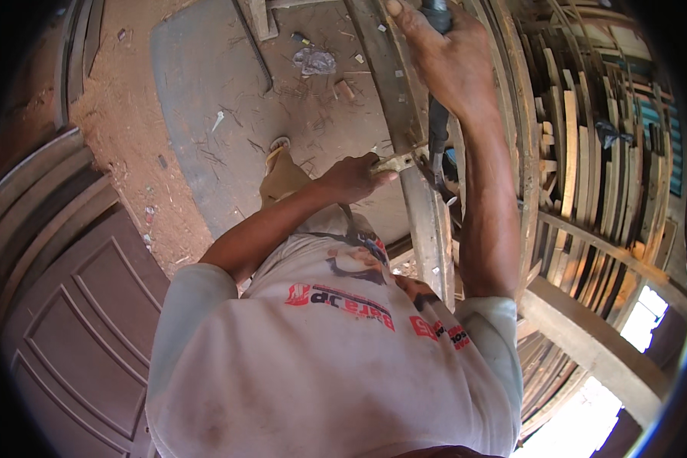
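My right hand (459,65) is raised at the top of the view, closed round the dark handle of a claw hammer (438,126). The hammer points downward, with its curved metal head beside a timber beam. My left hand (356,177) is closed on one end of a small pale wood piece (395,162). The other end of this piece reaches over the beam (418,202), close to the hammer head. Whether the hammer touches the wood I cannot tell. Any nail there is too small to make out.
Long boards (523,114) run beside the beam, under my right arm. Many timber strips (580,153) are stacked at the right. A panelled brown door (76,336) lies at the lower left. A crumpled plastic bag (314,61) and wood scraps litter the grey sheet (179,114) on the ground.
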A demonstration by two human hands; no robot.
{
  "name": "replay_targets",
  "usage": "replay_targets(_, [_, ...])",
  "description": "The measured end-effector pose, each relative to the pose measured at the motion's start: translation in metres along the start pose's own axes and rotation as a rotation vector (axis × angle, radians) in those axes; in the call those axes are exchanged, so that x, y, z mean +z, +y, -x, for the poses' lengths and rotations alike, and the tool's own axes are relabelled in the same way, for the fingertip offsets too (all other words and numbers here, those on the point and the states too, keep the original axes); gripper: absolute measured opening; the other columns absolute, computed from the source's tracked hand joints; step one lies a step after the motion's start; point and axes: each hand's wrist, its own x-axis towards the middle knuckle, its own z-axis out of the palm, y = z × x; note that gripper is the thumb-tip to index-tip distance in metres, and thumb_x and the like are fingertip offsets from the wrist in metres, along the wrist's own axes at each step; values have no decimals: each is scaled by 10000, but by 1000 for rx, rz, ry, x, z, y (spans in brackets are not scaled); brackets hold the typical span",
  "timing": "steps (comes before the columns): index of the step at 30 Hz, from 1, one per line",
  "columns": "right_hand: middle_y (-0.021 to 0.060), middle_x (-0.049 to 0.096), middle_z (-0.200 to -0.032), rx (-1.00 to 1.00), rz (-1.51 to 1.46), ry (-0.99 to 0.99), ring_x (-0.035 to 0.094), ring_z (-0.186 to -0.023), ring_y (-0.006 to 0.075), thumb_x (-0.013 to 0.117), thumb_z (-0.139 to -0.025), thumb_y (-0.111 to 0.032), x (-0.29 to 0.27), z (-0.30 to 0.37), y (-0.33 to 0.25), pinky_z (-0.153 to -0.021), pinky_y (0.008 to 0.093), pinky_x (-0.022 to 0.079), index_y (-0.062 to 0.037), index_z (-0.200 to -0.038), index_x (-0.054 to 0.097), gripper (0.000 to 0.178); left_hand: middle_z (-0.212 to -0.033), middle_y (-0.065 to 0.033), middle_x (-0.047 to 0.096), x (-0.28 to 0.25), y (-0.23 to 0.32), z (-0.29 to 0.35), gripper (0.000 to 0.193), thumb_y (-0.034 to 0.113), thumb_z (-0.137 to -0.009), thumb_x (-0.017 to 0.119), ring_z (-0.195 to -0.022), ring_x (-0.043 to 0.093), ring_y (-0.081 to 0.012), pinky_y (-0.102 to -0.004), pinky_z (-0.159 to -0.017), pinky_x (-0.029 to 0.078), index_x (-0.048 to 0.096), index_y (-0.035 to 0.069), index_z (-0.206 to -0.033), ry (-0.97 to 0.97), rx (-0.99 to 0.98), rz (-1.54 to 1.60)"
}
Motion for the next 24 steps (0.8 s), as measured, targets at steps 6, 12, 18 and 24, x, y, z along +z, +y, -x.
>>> replay_targets(6, [281,694,-805,39,267,-173,707,-789,400,722,-911,-516,61,-60,11,-725,501,518,85,-888,708,602,-1014,-241,725,-3,-2,-2,795,677,-968,518,-1018,713,-387,-493,-899,524,532,-1,-1383,-46,-9,-17])
replay_targets(12, [368,689,-940,-40,333,-239,699,-978,487,715,-909,-507,115,-90,18,-826,509,540,128,-961,697,637,-1028,-246,722,0,-11,-7,788,662,-950,566,-1015,709,-402,-503,-908,525,530,-2,-1372,-18,46,-16])
replay_targets(18, [341,704,-1001,-94,252,-170,702,-1014,451,720,-905,-498,113,-85,23,-837,489,545,99,-1021,709,609,-1058,-251,712,6,-16,-8,682,508,-903,678,-1014,696,-425,-514,-913,524,540,8,-1347,6,153,-118])
replay_targets(24, [-12,574,-624,-213,-274,132,521,-498,57,820,-910,-316,37,12,9,-461,210,388,-55,-903,638,319,-1027,-247,719,15,-18,-14,515,354,-869,682,-972,701,-431,-526,-882,534,604,18,-1251,148,100,-143])
